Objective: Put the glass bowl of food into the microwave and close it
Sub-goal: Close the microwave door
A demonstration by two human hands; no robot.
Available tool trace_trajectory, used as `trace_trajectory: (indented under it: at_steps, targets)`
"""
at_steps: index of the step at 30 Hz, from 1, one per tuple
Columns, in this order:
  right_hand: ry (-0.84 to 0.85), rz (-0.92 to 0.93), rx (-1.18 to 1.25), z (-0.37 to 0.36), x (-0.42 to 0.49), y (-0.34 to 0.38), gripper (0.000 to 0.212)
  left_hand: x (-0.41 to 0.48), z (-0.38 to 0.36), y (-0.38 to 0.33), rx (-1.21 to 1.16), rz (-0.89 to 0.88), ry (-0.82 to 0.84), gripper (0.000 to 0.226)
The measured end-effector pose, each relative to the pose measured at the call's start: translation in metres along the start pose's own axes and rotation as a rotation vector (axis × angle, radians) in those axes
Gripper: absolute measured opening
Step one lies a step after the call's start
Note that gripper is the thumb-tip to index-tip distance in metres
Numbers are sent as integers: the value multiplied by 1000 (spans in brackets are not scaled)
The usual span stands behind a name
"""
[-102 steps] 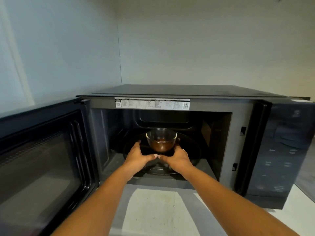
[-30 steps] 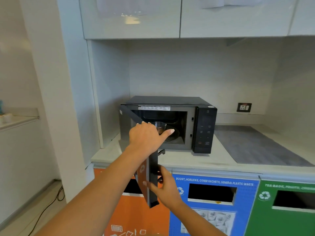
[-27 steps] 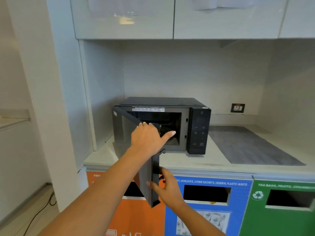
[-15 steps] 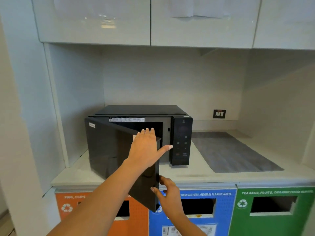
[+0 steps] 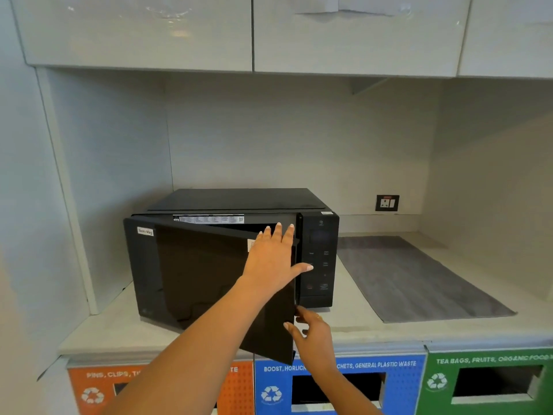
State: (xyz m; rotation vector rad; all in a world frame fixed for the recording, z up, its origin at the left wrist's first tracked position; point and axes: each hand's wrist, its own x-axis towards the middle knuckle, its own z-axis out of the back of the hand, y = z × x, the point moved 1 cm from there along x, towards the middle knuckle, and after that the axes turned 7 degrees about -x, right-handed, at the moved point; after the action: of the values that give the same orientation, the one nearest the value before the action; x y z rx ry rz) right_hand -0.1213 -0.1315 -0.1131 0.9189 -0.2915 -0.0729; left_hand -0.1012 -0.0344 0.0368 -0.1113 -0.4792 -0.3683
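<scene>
A black microwave (image 5: 239,200) stands on the pale counter (image 5: 113,327). Its door (image 5: 194,274) is swung nearly closed, with a narrow gap left at the right edge. My left hand (image 5: 273,259) lies flat on the door's outer face near the free edge, fingers spread. My right hand (image 5: 312,332) is at the door's lower right corner, fingertips touching its edge. The glass bowl is hidden behind the door.
A grey mat (image 5: 410,277) lies on the counter to the right of the microwave. A wall socket (image 5: 387,202) sits behind it. White cabinets (image 5: 251,31) hang overhead. Orange (image 5: 98,387), blue (image 5: 338,384) and green (image 5: 490,381) recycling bins front the counter below.
The door has swung from wide open to almost closed under both hands. The bowl, seen inside earlier, is now covered by the door. My view pulled back and shifted right.
</scene>
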Motion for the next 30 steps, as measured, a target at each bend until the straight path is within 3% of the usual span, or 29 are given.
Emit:
trace_trajectory:
  at_steps: [7,16,30]
  targets:
    - [-37,-2,-67,-3,36,-10,58,30,-14,5,-50,-36,1,87]
    - [-189,11,-145,0,79,-24,102,63,-38,11,-44,-38,-52,91]
    - [-273,-94,-161,-6,119,-33,127,99,-54,17,-77,1,-8,96]
